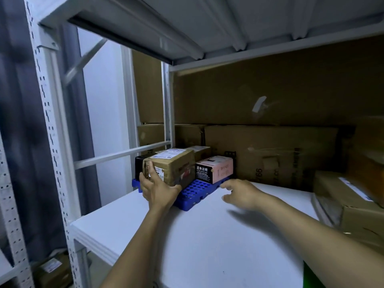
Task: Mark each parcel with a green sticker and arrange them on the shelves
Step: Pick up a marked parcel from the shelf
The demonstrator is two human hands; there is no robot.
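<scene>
Left hand (158, 190) grips the brown taped cardboard parcel with white labels (176, 165), fingers curled round its near-left corner. The parcel sits just ahead of that hand on a blue perforated plastic pallet (196, 193), which lies on the white shelf board (207, 246). Right hand (241, 193) hovers to the parcel's right, loosely spread and holding nothing. A pink-and-black carton (215, 170) stands just beyond its fingertips.

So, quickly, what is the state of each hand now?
Left hand: grips the brown parcel.
Right hand: open, holds nothing.
</scene>
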